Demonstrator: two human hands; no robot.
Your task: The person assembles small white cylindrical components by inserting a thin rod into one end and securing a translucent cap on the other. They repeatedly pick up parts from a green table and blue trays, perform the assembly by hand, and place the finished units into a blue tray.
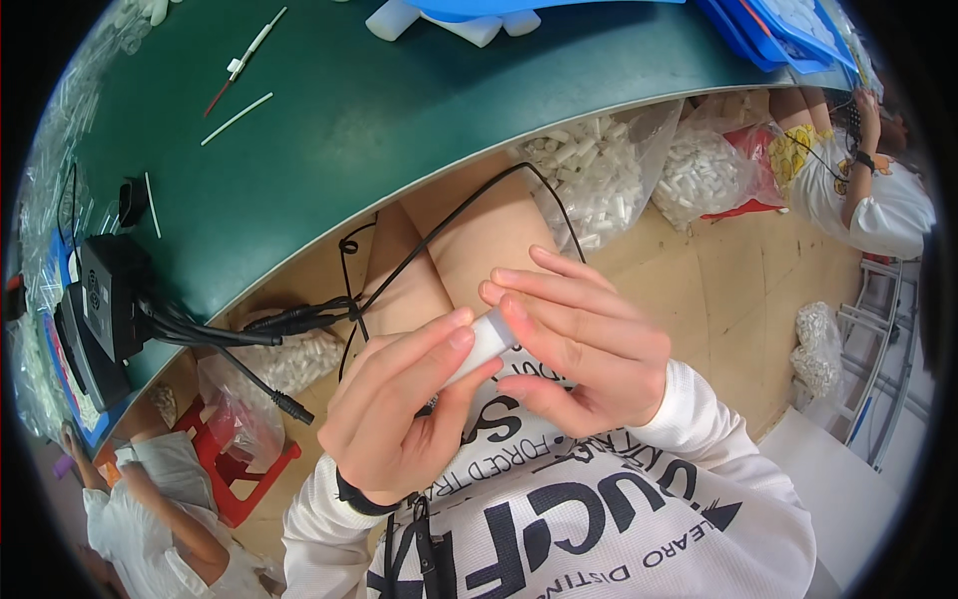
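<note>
A small white cylinder (485,345) with a greyish band at its upper right end is held up in front of my body, over my lap. My left hand (404,399) is closed around its lower left part, with the fingertips on top and the thumb beneath. Around the greyish end bend the fingers of my right hand (599,344), the index fingertip touching it. The thumb of that hand lies lower, near the cylinder's side. Whatever part sits inside my left palm is hidden.
The green table (329,130) curves ahead, carrying thin white sticks (238,119), blue trays (768,35) and a black device (112,295). Black cables (289,324) hang across my legs. Bags of white pieces (589,170) stand below. Co-workers (863,195) sit on both sides.
</note>
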